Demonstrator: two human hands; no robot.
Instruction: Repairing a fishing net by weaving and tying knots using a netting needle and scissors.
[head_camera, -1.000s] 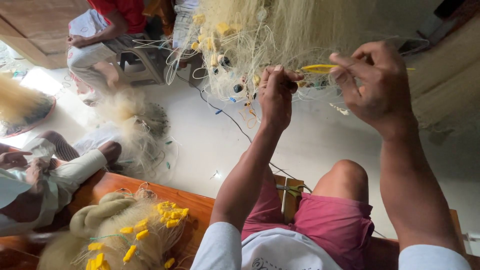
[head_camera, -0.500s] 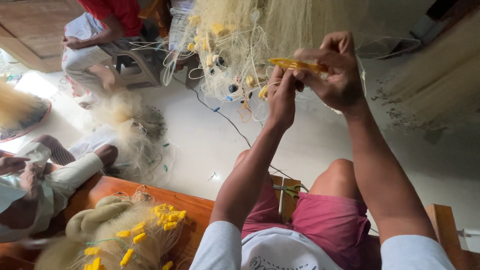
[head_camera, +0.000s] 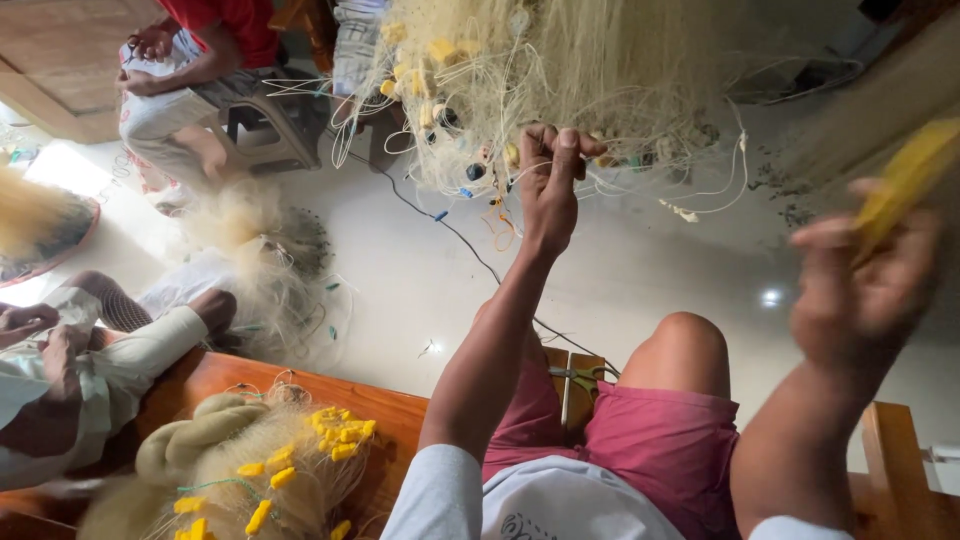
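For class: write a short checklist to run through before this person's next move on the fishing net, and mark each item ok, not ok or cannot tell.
1. Left hand pinches the net: ok.
2. Right hand grips the yellow netting needle: ok, though blurred.
3. Twine runs unbroken from net to needle: cannot tell.
4. Black cord on the floor lies apart from both hands: ok.
5. Seated people are beyond arm's reach: ok.
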